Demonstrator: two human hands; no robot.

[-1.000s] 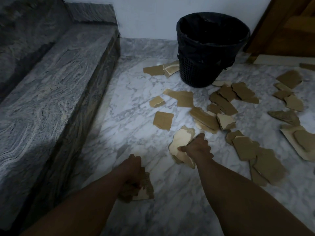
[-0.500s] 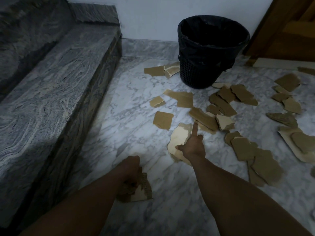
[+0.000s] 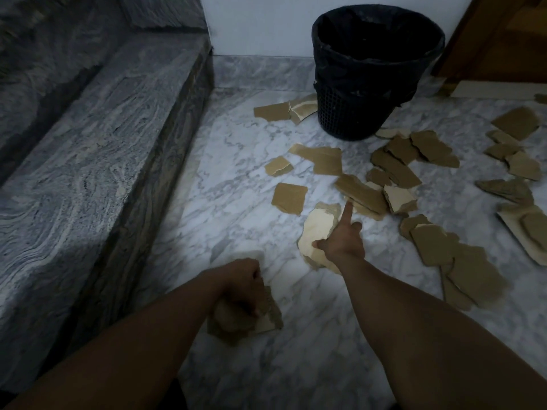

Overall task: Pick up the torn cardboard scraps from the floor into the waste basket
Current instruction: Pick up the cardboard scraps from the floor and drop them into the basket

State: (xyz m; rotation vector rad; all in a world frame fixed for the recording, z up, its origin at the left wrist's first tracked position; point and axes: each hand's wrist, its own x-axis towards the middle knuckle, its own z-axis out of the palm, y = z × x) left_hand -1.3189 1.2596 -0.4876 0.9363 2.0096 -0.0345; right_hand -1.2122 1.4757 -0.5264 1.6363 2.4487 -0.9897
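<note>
Several torn brown cardboard scraps [image 3: 359, 192] lie scattered over the marble floor in front of a black mesh waste basket [image 3: 373, 75] lined with a dark bag. My left hand [image 3: 244, 284] is closed around a bunch of scraps [image 3: 266, 316], low over the floor. My right hand [image 3: 340, 241] grips a large pale scrap [image 3: 315, 232] between thumb and fingers, with the index finger stretched out toward the basket. Below the hand that scrap is partly hidden.
A grey marble step [image 3: 97, 161] rises along the left side. A white wall stands behind the basket, and a wooden door [image 3: 503, 37] is at the far right. More scraps [image 3: 470, 267] cover the floor to the right.
My right hand has stretched its index finger out while holding the pale scrap. The view has shifted slightly closer. My left hand stays closed on its bunch.
</note>
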